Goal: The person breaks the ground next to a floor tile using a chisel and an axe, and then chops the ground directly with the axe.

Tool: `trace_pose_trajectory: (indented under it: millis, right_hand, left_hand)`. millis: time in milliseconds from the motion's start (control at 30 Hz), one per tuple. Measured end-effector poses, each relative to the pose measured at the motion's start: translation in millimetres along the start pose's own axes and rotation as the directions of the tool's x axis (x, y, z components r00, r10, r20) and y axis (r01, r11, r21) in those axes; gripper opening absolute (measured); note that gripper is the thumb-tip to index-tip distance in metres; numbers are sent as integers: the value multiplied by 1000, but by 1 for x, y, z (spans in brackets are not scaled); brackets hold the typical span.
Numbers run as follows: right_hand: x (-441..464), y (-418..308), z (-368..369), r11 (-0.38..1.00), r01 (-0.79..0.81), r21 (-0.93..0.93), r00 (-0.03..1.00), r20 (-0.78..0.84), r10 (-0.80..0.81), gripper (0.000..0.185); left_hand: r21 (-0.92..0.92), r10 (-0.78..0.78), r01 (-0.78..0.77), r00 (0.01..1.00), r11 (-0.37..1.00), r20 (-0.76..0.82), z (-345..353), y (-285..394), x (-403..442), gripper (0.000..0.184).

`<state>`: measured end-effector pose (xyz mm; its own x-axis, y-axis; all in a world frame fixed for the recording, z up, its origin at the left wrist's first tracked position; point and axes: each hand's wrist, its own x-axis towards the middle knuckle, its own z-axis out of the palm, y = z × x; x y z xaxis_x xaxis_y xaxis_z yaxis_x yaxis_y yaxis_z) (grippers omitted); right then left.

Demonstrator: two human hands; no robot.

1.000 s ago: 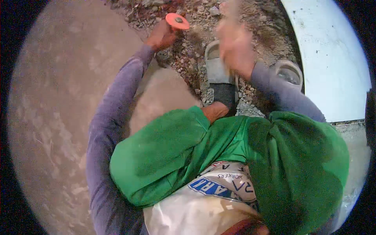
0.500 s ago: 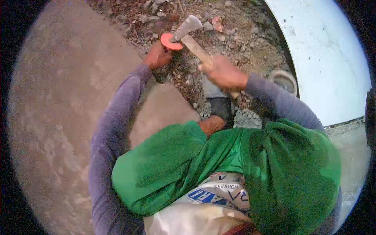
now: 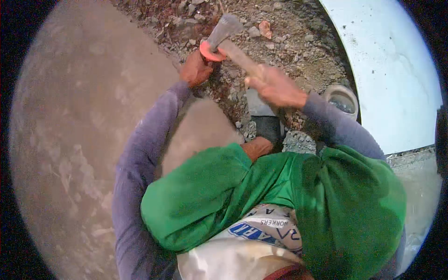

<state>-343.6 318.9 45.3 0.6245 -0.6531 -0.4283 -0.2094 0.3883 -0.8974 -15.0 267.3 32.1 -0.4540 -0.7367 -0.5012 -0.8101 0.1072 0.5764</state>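
Observation:
My left hand (image 3: 196, 70) is wrapped round a chisel with a round orange guard (image 3: 212, 54), held at the edge of the concrete slab. Most of the chisel is hidden under the guard and fingers. My right hand (image 3: 279, 87) grips the wooden handle of a hatchet (image 3: 226, 31). The back end of its metal head is at the chisel's top, over the guard, while the wide blade points up and away. Slight blur covers the hatchet head and my right hand.
Loose stones and soil (image 3: 289, 44) fill the strip beside the concrete slab (image 3: 93, 116). A round pale container (image 3: 353, 100) stands by a large white panel (image 3: 392, 70) at right. My sandaled foot (image 3: 267, 128) rests on the rubble between my green-clad knees.
The whole view has shifted slightly, so everything appears a little further right. The hatchet head stays at the chisel's top, and both hands keep their grips.

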Motion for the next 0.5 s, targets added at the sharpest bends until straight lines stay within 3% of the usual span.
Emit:
trace_pose_trajectory:
  millis: [100,167,233,333,367,467,500]
  right_hand:
    - [4,12,-24,996,-55,66,997,-54,59,33]
    - [3,21,-29,993,-64,96,991,-107,74,35]
    - [2,25,-32,993,-38,108,978,-201,60,36]
    - [-12,7,-45,991,-105,78,985,-132,115,36]
    - [-12,12,-42,992,-81,100,988,-125,94,36]
    - [-18,25,-39,998,52,20,993,-111,-50,34]
    - [-23,26,-36,999,52,2,995,-89,-52,34]
  left_hand:
    - [-14,-90,91,946,996,-311,7,32,9,33]
    - [-208,-169,103,930,973,-327,4,40,13,33]
    - [-116,-66,25,930,993,-362,-1,23,23,38]
    - [68,-162,175,972,982,-173,-20,39,39,35]
    - [205,-147,176,978,963,-148,-19,39,42,28]
    - [237,0,33,991,971,-137,-14,9,37,25]
    - [129,-34,49,992,990,-120,-15,20,39,27]
